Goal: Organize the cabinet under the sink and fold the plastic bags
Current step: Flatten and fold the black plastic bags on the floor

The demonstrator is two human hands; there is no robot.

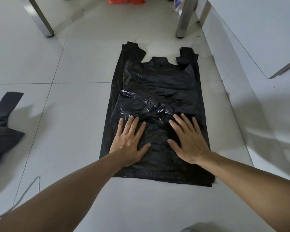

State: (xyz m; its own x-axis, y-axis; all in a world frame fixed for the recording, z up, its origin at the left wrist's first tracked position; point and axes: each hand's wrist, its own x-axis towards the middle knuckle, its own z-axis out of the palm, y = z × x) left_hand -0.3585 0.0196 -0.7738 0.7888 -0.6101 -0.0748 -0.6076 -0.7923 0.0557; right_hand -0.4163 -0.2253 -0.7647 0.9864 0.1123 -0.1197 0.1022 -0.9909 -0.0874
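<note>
black plastic bag (157, 91), glossy and crinkled, lies spread flat on the pale tiled floor (70, 106), its two handle loops pointing toward the metal table legs (182, 19). left hand (129, 141) and right hand (187, 141) both press its lower half with flat, straight, splayed fingers. another dark bag (3, 124) lies crumpled well left of it; something orange (126, 0) sits beyond the handles.
</note>
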